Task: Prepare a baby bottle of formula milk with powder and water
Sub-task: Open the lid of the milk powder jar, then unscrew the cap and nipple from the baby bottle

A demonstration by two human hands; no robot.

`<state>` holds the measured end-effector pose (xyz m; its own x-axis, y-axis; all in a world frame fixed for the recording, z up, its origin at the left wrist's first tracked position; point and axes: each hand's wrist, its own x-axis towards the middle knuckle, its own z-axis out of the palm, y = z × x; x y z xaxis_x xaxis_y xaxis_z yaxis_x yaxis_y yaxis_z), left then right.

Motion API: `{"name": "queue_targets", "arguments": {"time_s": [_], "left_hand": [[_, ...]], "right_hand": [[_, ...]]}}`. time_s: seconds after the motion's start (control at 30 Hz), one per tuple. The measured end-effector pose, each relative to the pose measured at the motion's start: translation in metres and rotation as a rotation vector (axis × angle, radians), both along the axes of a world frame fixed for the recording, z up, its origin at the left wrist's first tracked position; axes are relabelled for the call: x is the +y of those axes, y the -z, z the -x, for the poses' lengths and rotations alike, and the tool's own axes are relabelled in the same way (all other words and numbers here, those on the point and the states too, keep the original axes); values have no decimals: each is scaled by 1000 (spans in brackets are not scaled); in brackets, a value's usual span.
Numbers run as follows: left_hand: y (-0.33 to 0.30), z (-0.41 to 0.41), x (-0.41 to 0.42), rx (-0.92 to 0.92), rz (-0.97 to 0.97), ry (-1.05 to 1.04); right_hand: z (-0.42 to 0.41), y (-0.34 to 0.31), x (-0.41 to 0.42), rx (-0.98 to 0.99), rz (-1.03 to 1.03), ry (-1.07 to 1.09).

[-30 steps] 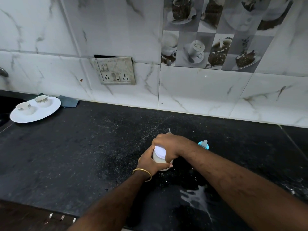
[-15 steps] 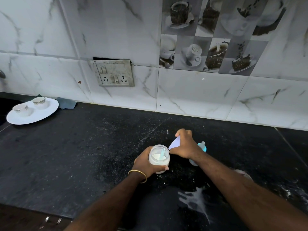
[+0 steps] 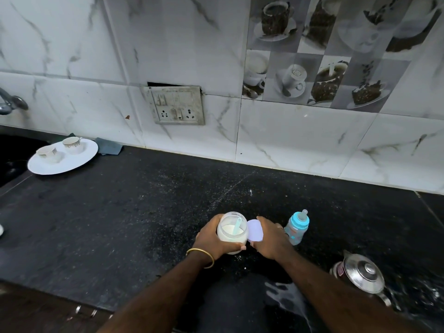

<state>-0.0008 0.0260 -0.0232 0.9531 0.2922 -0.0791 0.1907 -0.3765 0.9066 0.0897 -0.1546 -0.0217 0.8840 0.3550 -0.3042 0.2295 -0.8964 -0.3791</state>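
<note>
Lid now lowered beside open jar, right grip on lid, left grip around jar.

Soft, cool light is filling the scene, a little dim. The tiles are staying bright while the dark counter is swallowing shadows. The wide lens is bending lines near the edges. Glare is showing on the kettle.
</note>
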Motion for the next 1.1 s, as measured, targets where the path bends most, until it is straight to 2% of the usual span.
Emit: {"name": "queue_targets", "arguments": {"time_s": [0.3, 0.47, 0.6, 0.67, 0.73, 0.8, 0.87, 0.93, 1.0, 1.1], "left_hand": [[3, 0, 3, -17, 35, -7], [-1, -1, 8, 40, 18, 21], [-16, -9, 10, 70, -37, 12], [-38, -13, -1, -35, -76, -46], [-62, -17, -21, -243, -157, -73], [-79, -22, -47, -424, -259, -29], [-79, -27, -76, -509, -294, 56], [-65, -33, -103, -457, -227, 128], [-46, -41, -124, -323, -133, 160], [-27, -55, -142, -98, -88, 190]], "right_hand": [[2, -5, 5, 18, 63, -79], [1, -22, 8, -78, 80, -128], [-11, -69, -3, -211, -70, -107], [-21, -95, -14, -287, -183, -40], [-34, -117, -29, -349, -247, 44], [-45, -131, -48, -362, -266, 115], [-54, -135, -66, -306, -225, 166], [-57, -131, -79, -182, -136, 187], [-56, -121, -90, -87, -13, 176], [-51, -105, -99, -59, 82, 177]]}}
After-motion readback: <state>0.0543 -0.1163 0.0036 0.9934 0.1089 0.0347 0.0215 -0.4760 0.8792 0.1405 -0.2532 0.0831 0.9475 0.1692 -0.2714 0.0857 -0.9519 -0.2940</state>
